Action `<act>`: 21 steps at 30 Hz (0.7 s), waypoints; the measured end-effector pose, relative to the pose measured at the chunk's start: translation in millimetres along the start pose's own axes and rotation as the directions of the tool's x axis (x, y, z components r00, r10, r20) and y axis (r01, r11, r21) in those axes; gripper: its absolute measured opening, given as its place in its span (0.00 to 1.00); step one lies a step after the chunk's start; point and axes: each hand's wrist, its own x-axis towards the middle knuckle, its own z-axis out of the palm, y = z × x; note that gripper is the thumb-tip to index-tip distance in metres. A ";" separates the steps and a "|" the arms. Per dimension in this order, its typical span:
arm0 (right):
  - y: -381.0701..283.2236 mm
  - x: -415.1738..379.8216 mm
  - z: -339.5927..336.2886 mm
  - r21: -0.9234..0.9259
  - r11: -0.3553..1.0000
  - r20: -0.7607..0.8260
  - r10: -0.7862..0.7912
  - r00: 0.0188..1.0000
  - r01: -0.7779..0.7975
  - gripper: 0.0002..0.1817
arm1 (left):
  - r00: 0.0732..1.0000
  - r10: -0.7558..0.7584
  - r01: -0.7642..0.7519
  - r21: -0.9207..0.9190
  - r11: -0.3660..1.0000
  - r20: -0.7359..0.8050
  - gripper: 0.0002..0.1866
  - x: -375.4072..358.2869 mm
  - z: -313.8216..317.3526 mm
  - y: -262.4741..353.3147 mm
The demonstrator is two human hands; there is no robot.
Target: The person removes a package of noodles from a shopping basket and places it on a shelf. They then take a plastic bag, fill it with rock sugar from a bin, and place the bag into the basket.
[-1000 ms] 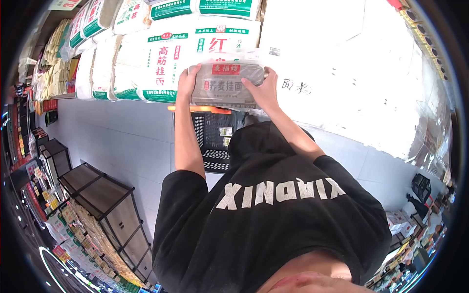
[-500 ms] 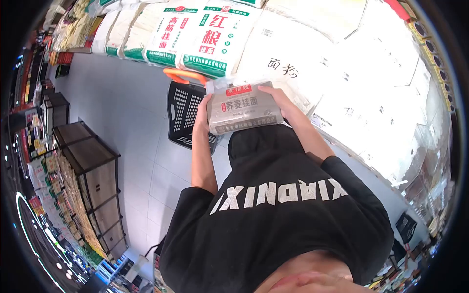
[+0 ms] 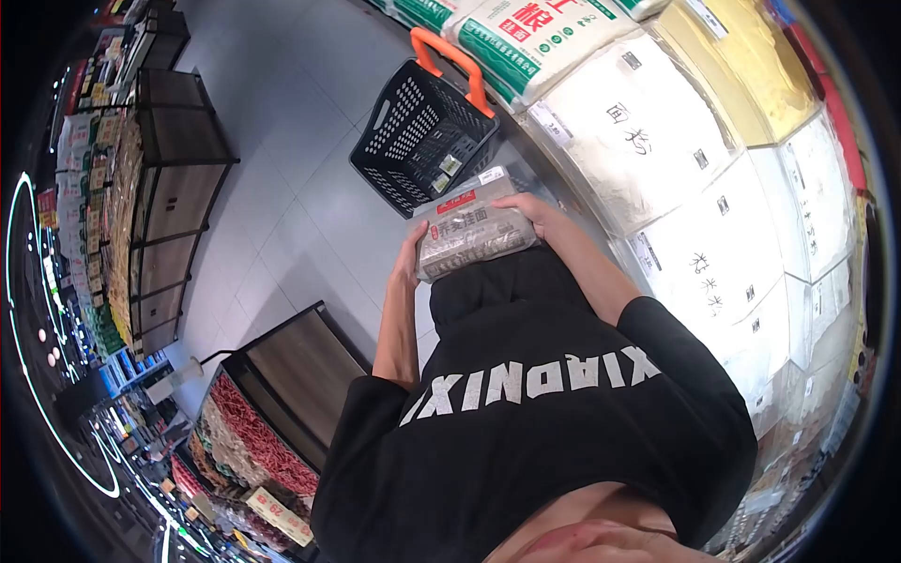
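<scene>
A grey-brown package of noodles [image 3: 477,233] with a red label is held in front of my body. My left hand [image 3: 410,251] grips its left end, fingers along the side. At the other end my right hand [image 3: 526,212] is wrapped round the upper right corner, with the thumb or a finger on the top face. Just beyond the package stands a black perforated shopping basket [image 3: 404,117] with an orange handle [image 3: 452,58]. A few small labelled items [image 3: 445,174] lie inside the basket.
White and green noodle bags [image 3: 540,42] lie at the top. Clear bins of white flour [image 3: 638,122] run down the right, with a yellow-filled bin [image 3: 741,61] behind. Wooden shelving units [image 3: 183,197] and a bin of reddish goods [image 3: 258,432] stand at the left, beside grey floor tiles.
The view has turned, so the basket shows more fully and the bins have shifted. The package is tilted differently, still in both hands. Items inside the basket are now visible.
</scene>
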 end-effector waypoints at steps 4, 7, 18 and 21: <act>12.0 35.0 7.3 -0.047 0.993 -0.031 0.107 0.994 -0.108 0.28 | 0.999 0.000 0.004 -0.118 0.993 0.034 0.32 14.5 -43.6 -25.4; 26.1 67.0 9.6 0.040 0.962 -0.044 0.270 0.962 -0.269 0.27 | 0.998 -0.060 0.062 -0.193 0.979 0.015 0.31 18.6 -75.3 -42.9; 24.6 197.6 77.2 0.036 0.930 -0.177 0.365 0.914 -0.365 0.27 | 0.973 -0.229 0.225 -0.112 0.968 -0.023 0.34 87.7 -208.4 23.3; 16.3 225.5 84.2 0.054 0.924 -0.209 0.382 0.900 -0.380 0.26 | 0.959 -0.250 0.256 0.024 0.966 -0.131 0.37 101.8 -219.2 66.1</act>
